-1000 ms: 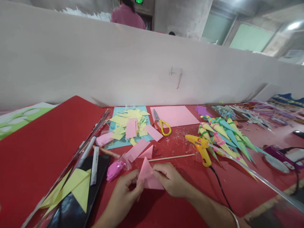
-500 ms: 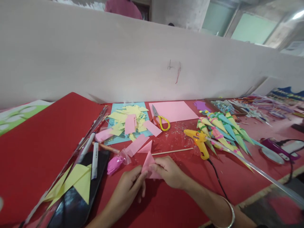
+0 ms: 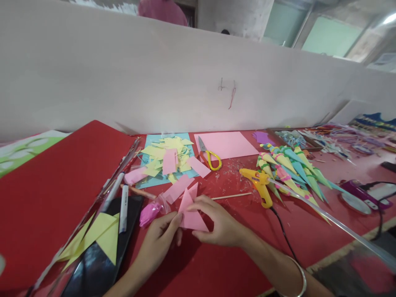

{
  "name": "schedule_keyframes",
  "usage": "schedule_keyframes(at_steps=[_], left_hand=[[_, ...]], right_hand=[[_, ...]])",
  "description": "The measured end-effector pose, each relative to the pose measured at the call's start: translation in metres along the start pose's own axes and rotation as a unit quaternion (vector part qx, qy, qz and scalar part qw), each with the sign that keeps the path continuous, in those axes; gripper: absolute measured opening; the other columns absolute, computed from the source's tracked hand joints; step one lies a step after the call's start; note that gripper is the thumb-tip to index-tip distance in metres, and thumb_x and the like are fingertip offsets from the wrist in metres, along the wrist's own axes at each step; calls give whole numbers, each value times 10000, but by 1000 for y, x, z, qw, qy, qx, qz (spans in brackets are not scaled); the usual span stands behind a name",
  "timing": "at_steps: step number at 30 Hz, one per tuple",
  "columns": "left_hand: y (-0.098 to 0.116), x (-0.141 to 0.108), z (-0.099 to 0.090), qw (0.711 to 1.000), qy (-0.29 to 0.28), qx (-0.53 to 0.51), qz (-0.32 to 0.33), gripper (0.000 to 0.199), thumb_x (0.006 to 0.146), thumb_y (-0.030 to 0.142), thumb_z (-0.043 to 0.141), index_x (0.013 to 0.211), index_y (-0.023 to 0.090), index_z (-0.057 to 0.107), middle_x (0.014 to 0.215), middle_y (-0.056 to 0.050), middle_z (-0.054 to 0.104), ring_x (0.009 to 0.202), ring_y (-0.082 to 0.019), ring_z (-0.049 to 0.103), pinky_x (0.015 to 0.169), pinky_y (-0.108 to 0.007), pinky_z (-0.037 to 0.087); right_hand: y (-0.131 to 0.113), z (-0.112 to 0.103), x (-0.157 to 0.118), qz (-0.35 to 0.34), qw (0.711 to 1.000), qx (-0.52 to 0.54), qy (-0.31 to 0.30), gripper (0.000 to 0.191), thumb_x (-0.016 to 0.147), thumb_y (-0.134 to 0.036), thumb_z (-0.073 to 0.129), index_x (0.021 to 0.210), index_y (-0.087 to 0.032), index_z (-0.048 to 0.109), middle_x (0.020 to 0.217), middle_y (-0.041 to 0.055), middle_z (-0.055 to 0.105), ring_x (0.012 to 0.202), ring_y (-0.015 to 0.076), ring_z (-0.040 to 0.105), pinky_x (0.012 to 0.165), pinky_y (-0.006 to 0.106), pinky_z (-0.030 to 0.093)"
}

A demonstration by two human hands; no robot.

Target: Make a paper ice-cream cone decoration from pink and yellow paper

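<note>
A folded piece of pink paper point(image 3: 193, 220) with a pointed top is pinched between the thumb and fingers of my left hand point(image 3: 162, 235). To its right, my right hand point(image 3: 218, 222) has its thumb and fingers spread apart. Its fingertips lie over the paper's right side; whether they touch it I cannot tell. Just behind is another pointed pink piece point(image 3: 194, 190), partly covered. A small plastic bag of bright pink pieces point(image 3: 151, 213) lies close to my left hand.
Beyond my hands are yellow-handled scissors point(image 3: 213, 161), yellow paper scraps point(image 3: 167, 146) and a thin stick point(image 3: 232, 195). A yellow glue gun point(image 3: 261, 183) with a trailing cord lies to the right, beside decorated paper cones point(image 3: 297, 165). Markers point(image 3: 123, 208) rest at left.
My right hand has loosened from the pink paper, its thumb and fingers spreading. The paper has shifted slightly left and up with my left hand, showing more of its lower right corner.
</note>
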State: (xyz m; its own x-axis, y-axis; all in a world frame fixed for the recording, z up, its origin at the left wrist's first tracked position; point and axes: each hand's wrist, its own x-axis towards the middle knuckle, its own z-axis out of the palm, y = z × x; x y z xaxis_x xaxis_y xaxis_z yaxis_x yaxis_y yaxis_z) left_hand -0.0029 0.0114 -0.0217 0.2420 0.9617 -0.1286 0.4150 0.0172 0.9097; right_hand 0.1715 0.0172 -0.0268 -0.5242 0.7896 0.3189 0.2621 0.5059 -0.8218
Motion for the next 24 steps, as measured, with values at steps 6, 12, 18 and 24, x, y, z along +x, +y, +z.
schedule_keyframes(at_steps=[6, 12, 18, 24], left_hand=[[-2, 0, 2, 1000, -8, -9, 9, 419, 766, 508, 386, 484, 200, 418, 399, 45, 441, 407, -104, 412, 449, -210, 316], [-6, -5, 5, 999, -44, -3, 26, 431, 813, 473, 321, 517, 189, 455, 450, 21, 495, 430, -109, 430, 455, -213, 326], [-8, -4, 6, 996, -63, 41, 49, 437, 816, 452, 368, 496, 176, 475, 459, 24, 491, 448, -103, 430, 471, -205, 316], [-8, -3, 9, 996, -85, 35, 4, 451, 825, 468, 378, 513, 168, 506, 452, 19, 526, 423, -97, 448, 444, -193, 318]], right_hand=[[0, 0, 2, -9, 1000, 9, 17, 252, 724, -130, 569, 968, -191, 588, 959, 42, 553, 905, 155, 532, 823, 276, 409], [1, 1, 4, 43, 994, 41, 88, 89, 766, -226, 580, 706, -172, 619, 726, 8, 574, 737, 143, 534, 691, 248, 408], [1, 8, 5, 115, 982, 103, 107, 104, 725, -200, 601, 651, -154, 545, 622, -30, 509, 588, 104, 454, 571, 219, 363], [2, 12, 4, 149, 961, 191, 131, 220, 682, -164, 617, 855, -174, 480, 658, -45, 494, 610, 101, 476, 576, 214, 368]])
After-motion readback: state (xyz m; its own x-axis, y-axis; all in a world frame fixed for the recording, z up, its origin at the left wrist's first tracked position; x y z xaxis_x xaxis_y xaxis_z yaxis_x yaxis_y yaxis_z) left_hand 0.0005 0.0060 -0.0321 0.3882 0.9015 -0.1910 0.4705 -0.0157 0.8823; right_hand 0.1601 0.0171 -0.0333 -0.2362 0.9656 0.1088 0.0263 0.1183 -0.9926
